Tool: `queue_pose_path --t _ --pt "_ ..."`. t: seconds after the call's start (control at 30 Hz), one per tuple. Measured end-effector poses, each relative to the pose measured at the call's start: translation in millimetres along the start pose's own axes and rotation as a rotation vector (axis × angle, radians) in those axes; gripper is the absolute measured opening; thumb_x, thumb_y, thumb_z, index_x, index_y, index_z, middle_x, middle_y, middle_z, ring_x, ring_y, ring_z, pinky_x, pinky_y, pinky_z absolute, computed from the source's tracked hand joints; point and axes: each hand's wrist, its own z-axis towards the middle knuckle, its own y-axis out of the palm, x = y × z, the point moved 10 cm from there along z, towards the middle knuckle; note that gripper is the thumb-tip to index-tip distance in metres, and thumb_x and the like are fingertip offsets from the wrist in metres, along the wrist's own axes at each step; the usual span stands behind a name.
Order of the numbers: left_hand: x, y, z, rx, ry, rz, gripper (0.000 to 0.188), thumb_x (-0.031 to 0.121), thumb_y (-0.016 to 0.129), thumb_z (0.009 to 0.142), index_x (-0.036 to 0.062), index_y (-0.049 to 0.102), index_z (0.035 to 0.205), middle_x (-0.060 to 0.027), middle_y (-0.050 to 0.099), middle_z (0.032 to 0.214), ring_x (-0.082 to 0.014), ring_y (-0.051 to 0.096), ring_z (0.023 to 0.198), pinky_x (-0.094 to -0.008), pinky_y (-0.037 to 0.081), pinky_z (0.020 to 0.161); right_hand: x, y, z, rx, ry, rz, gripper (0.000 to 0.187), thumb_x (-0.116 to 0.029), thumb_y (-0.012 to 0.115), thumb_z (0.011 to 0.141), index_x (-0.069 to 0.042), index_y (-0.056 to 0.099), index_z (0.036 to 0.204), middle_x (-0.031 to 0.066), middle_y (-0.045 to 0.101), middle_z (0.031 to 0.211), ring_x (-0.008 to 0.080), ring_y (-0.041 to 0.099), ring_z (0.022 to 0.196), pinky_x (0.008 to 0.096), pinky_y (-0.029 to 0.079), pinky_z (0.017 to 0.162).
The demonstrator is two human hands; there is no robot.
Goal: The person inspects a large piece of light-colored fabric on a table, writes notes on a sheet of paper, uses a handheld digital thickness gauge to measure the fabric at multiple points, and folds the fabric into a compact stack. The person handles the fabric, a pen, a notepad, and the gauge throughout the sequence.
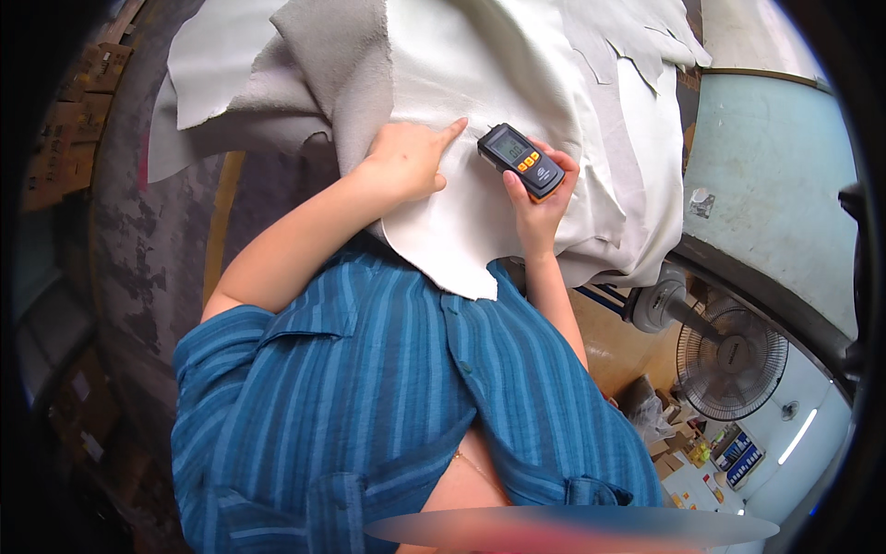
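Note:
My right hand [544,198] is closed around a handheld moisture meter [520,162], a dark device with a small lit display, orange buttons and short pins at its tip. The meter is tilted, its pin end toward the upper left, over white leather hides [434,83]. Whether the pins touch the leather I cannot tell. Just left of the meter, my left hand [406,164] rests on the leather with nothing in it. Its index finger stretches toward the pin end, thumb apart, the other fingers partly curled and hidden.
Greyish hides [341,55] with ragged edges fold over at the left of the pile. Cardboard boxes [69,138] stand at the far left. A pedestal fan [732,358] is at the lower right, beside a pale blue panel [771,185].

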Motion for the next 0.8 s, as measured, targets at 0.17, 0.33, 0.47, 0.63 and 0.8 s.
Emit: queue_pose_path --t 0.17,0.33,0.47,0.63,0.8 --pt "-8.9 10.2 7.2 -0.033 0.011 -0.095 0.089 0.023 0.066 0.078 0.0303 0.027 0.157 -0.0146 0.069 0.088 -0.0327 0.068 0.082 -0.0437 0.055 0.075 -10.4 -1.3 -8.2 -0.019 -0.064 -0.259 0.064 -0.009 0.085 0.075 -0.005 0.043 0.123 0.0167 0.059 0.123 0.0235 0.06 0.115 0.0341 0.05 0.099" --pt "-10.4 6.9 8.1 -0.038 0.035 -0.146 0.089 0.024 0.067 0.076 0.028 0.029 0.157 -0.0149 0.069 0.087 -0.033 0.068 0.083 -0.0441 0.055 0.076 -12.5 -2.7 -5.6 -0.002 -0.07 -0.438 0.062 -0.014 0.088 0.072 -0.004 0.046 0.116 0.0175 0.065 0.118 0.0237 0.066 0.106 0.033 0.053 0.093" --pt "-9.4 2.1 8.7 -0.02 0.06 -0.174 0.087 0.026 0.069 0.075 0.0217 0.035 0.155 -0.0148 0.07 0.089 -0.0323 0.069 0.085 -0.0431 0.056 0.077 -15.8 -3.4 -3.3 0.0 -0.06 -0.509 0.063 -0.015 0.089 0.071 -0.003 0.046 0.115 0.0174 0.066 0.115 0.0236 0.067 0.104 0.0324 0.054 0.09" --pt "-10.6 2.5 8.9 -0.003 0.076 -0.198 0.086 0.026 0.069 0.074 0.0198 0.037 0.154 -0.0163 0.07 0.088 -0.0331 0.069 0.086 -0.0441 0.055 0.077 -17.3 -1.6 -3.1 0.0 -0.068 -0.515 0.063 -0.016 0.089 0.071 -0.003 0.046 0.114 0.0173 0.067 0.114 0.0239 0.068 0.103 0.0322 0.054 0.09" --pt "-11.1 2.9 9.6 0.012 0.081 -0.21 0.086 0.026 0.069 0.074 0.0197 0.038 0.153 -0.0167 0.07 0.088 -0.0338 0.069 0.085 -0.0448 0.056 0.077 -17.7 -1.6 -3.2 0.007 -0.067 -0.521 0.063 -0.016 0.089 0.071 -0.003 0.045 0.114 0.0172 0.067 0.113 0.0239 0.068 0.102 0.0323 0.054 0.09"
